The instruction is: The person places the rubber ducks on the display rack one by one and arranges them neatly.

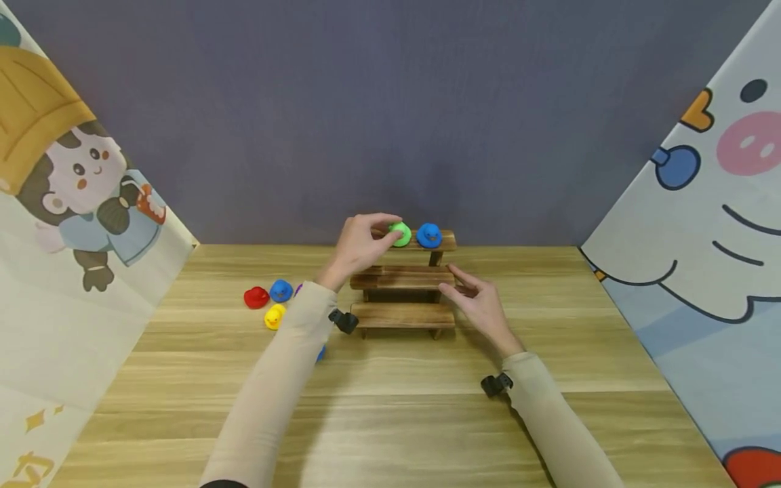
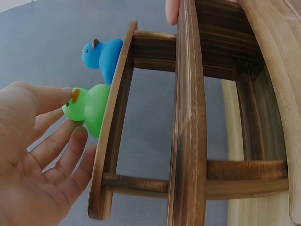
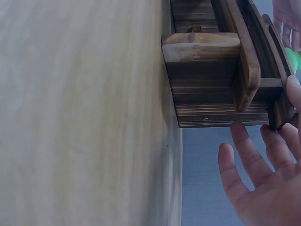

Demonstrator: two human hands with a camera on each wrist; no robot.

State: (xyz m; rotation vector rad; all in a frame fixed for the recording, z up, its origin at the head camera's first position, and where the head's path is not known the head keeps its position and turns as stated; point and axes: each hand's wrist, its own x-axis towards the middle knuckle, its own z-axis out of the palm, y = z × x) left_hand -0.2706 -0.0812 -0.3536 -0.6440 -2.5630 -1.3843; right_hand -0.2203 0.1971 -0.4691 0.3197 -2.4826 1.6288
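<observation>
A three-step wooden stand (image 1: 403, 278) sits mid-table. On its top step a green duck (image 1: 401, 234) and a blue duck (image 1: 430, 235) stand side by side. My left hand (image 1: 383, 232) pinches the green duck; in the left wrist view my fingers (image 2: 59, 136) curl round the green duck (image 2: 89, 110), with the blue duck (image 2: 104, 55) just beyond it. My right hand (image 1: 459, 281) is open, its straight fingers (image 3: 237, 155) beside the right end of the stand (image 3: 211, 94) and the thumb touching the middle step.
Loose ducks lie on the table left of the stand: red (image 1: 256, 297), blue (image 1: 281, 290), yellow (image 1: 274, 316), and more partly hidden by my left forearm. Cartoon-printed panels wall in both sides and a grey-blue wall stands behind.
</observation>
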